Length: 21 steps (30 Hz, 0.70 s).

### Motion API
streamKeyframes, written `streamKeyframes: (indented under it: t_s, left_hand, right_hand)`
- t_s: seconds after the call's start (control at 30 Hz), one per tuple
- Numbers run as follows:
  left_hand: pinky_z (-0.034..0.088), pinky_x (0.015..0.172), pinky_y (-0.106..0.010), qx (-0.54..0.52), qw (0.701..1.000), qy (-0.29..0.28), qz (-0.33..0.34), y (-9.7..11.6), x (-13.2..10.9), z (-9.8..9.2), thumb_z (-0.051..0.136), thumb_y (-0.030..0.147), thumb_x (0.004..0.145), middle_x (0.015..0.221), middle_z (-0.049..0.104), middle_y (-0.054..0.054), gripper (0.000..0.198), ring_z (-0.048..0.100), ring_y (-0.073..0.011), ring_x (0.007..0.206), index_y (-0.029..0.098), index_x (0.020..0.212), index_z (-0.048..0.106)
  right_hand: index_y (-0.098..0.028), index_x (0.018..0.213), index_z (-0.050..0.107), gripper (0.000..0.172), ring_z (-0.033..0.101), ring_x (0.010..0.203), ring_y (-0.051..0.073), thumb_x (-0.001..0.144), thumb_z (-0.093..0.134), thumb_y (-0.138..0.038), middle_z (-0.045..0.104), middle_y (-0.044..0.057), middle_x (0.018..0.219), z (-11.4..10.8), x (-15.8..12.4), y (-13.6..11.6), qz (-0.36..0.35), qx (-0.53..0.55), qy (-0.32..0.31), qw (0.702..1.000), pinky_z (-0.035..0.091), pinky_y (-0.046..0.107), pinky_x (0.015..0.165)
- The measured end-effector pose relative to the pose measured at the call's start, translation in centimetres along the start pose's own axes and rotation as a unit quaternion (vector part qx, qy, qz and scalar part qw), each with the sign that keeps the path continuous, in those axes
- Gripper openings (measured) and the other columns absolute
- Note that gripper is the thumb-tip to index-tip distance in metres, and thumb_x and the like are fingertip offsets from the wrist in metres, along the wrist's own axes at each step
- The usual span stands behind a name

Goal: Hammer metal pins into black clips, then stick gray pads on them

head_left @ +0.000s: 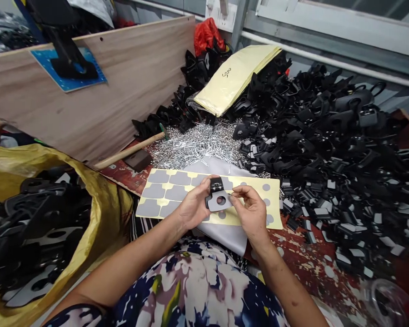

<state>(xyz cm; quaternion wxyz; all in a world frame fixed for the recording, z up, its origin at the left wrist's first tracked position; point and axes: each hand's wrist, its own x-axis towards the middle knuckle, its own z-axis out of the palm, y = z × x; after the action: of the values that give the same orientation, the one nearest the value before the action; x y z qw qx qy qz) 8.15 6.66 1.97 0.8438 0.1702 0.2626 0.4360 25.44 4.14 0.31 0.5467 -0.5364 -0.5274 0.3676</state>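
Observation:
In front of my chest, my left hand (pixel 193 205) is closed around a black plastic clip (pixel 216 185) with a small metal pin across its hinge. A grey pad (pixel 214 203) with a round hole lies on the clip's flat face. At the pad's right edge, the thumb and fingers of my right hand (pixel 252 210) are pinched together on it. Beneath both hands is a pale yellow backing sheet (pixel 275 196) bearing rows of grey stickers (pixel 154 191), with round grey dots at its right side. My hands hide part of the sheet's middle.
Beyond the sheet lies a heap of metal pins (pixel 197 144), with a hammer (pixel 132 151) at its left. Black plastic parts (pixel 293 122) pile up on the right, under yellow sheets (pixel 231 77). A yellow sack (pixel 104 218) of black parts stands left, beside a wooden board (pixel 139 68).

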Motion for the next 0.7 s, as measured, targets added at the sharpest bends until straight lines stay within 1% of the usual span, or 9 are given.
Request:
streamKeyframes:
  t_s: [0.1, 0.37, 0.5, 0.7]
  left_hand:
    - [0.057, 0.066, -0.037, -0.002, 1.0, -0.016, 0.006, -0.27, -0.04, -0.1, 0.069, 0.046, 0.091, 0.098, 0.06, -0.005, 0.033, 0.059, -0.0201, 0.078, 0.026, 0.116, 0.062]
    - [0.058, 0.066, -0.036, -0.006, 1.0, -0.013, 0.012, -0.47, -0.07, -0.3, 0.066, 0.046, 0.093, 0.099, 0.058, -0.005, 0.03, 0.057, -0.0192, 0.079, 0.027, 0.117, 0.061]
    - [0.057, 0.066, -0.035, -0.008, 1.0, -0.006, 0.013, -0.46, -0.17, -0.21, 0.07, 0.045, 0.091, 0.098, 0.058, -0.004, 0.031, 0.057, -0.0191, 0.079, 0.027, 0.115, 0.062]
    - [0.057, 0.068, -0.036, -0.006, 1.0, -0.011, 0.013, -0.38, -0.37, -0.27, 0.074, 0.041, 0.087, 0.097, 0.059, -0.004, 0.035, 0.058, -0.0192, 0.08, 0.028, 0.116, 0.061]
  right_hand:
    - [-0.023, 0.098, 0.069, 0.013, 0.064, 0.088, 0.017, 0.086, 0.073, -0.022, 0.067, 0.001, 0.091, 0.48, -0.07, 0.11, -0.009, -0.005, 0.001, 1.0, 0.052, 0.034, 0.087]
    - [-0.023, 0.099, 0.069, 0.012, 0.063, 0.088, 0.019, 0.087, 0.071, -0.024, 0.067, 0.002, 0.091, 0.87, -0.15, 0.44, -0.017, -0.017, 0.014, 1.0, 0.053, 0.035, 0.087]
    - [-0.023, 0.098, 0.069, 0.01, 0.063, 0.088, 0.019, 0.088, 0.069, -0.023, 0.067, 0.002, 0.091, 0.99, -0.28, 0.37, -0.032, -0.038, 0.013, 0.999, 0.052, 0.036, 0.086]
    - [-0.023, 0.094, 0.069, 0.008, 0.061, 0.087, 0.019, 0.089, 0.065, -0.018, 0.066, 0.002, 0.09, 1.12, -0.67, 0.08, -0.078, -0.083, 0.012, 0.993, 0.051, 0.035, 0.084]
